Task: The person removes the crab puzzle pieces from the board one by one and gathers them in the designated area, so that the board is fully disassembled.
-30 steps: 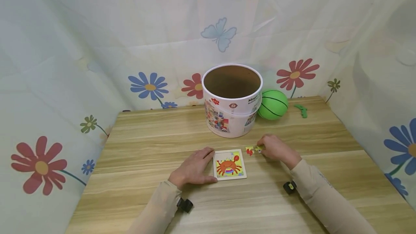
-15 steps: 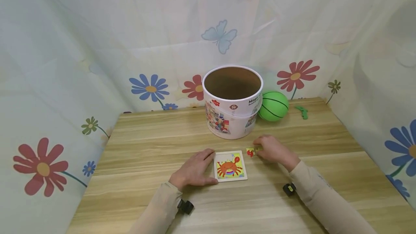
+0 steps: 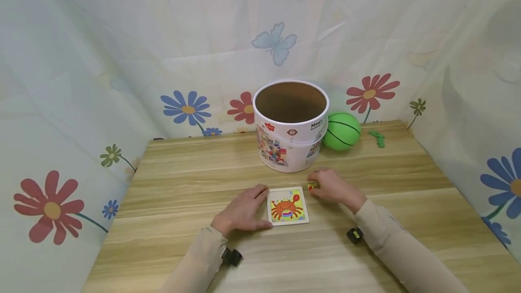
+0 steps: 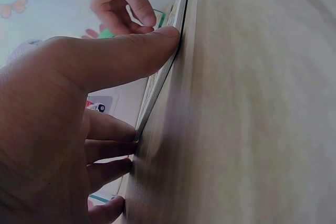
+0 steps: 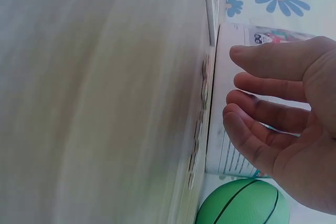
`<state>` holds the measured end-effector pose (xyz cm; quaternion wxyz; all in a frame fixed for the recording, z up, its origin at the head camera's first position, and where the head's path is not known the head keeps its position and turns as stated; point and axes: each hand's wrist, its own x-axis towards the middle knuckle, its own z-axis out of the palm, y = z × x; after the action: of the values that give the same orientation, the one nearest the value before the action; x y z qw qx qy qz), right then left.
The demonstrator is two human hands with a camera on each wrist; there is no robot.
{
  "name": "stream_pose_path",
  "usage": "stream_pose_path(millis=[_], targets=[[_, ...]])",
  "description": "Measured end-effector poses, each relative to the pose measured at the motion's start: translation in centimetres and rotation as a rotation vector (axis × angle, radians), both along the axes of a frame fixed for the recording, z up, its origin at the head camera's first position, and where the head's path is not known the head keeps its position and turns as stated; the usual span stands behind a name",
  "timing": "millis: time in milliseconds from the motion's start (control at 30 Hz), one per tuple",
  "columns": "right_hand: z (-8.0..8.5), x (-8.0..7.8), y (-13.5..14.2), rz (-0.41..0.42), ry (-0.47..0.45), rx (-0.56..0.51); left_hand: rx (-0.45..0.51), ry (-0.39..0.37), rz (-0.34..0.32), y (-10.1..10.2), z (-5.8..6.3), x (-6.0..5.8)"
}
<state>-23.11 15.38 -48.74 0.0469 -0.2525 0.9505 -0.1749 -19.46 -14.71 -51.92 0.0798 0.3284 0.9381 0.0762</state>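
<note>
A square wooden puzzle board [image 3: 287, 211] with an orange crab picture lies flat on the table; its upper left part shows bare backing. My left hand [image 3: 245, 209] rests at the board's left side, thumb at the lower left corner and forefinger at the upper left. In the left wrist view the thumb [image 4: 131, 56] lies nearly straight against the board's edge. My right hand [image 3: 334, 187] is over loose puzzle pieces [image 3: 312, 186] right of the board, mostly hiding them. In the right wrist view its fingers are loosely bent, apart from the flat pieces [image 5: 195, 145].
Behind the board stands a large white printed bucket [image 3: 290, 148], open at the top. A green ball [image 3: 343, 131] touches its right side. Farther right lies a small green toy [image 3: 379, 139]. Flower-printed curtains [image 3: 195, 58] border the wooden table [image 3: 195, 166].
My right hand has moved left over the loose pieces, covering more of them. The left hand and the puzzle board have stayed in place.
</note>
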Motion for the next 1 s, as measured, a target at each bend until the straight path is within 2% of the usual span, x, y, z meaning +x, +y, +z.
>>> stream_pose_path(millis=[200,367,733,1000], targets=[[0.1,0.0,-0.8,0.021,0.018,0.014,-0.010,0.009,-0.002,0.0,0.0,0.0],[0.2,0.0,-1.5,0.038,-0.003,0.008,-0.010,0.004,-0.002,0.0,0.1,0.0],[-0.3,-0.1,-2.7,0.097,0.006,0.016,-0.017,0.016,-0.003,-0.1,-0.1,0.0],[-0.2,0.2,-3.6,0.114,0.003,0.021,-0.007,0.016,-0.008,0.0,0.2,0.1]])
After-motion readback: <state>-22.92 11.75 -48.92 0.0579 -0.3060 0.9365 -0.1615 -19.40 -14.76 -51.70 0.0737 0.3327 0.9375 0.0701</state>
